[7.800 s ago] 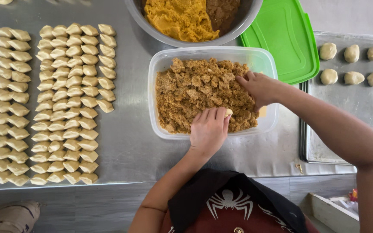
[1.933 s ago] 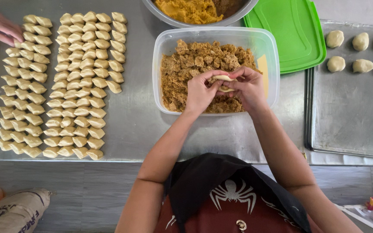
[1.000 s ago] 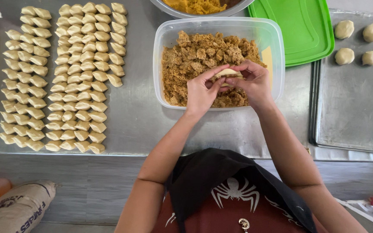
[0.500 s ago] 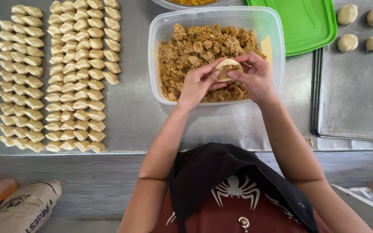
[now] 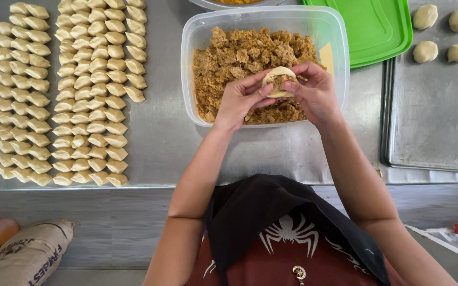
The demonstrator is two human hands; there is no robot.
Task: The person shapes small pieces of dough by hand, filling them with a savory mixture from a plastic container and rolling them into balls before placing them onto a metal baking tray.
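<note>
A small round piece of dough [image 5: 276, 80], cupped and holding a bit of brown crumbly filling, sits between my two hands above a clear plastic tub [image 5: 187, 63] of that same filling [image 5: 239, 58]. My left hand [image 5: 239, 100] pinches the dough from the left and my right hand [image 5: 314, 92] holds it from the right, a finger pressing on the filling. Both hands hover over the tub's near half.
Several rows of small cut dough pieces [image 5: 88, 90] lie on the steel table [image 5: 160, 137] at left. A green lid [image 5: 377, 26] lies behind the tub. A metal tray [image 5: 436, 122] at right carries several dough balls [image 5: 441, 32]. A sack [image 5: 27, 254] lies at the lower left.
My hands picked up a dough piece and filling from the tub and now hold it together. The other person's hand at far left is gone from view.
</note>
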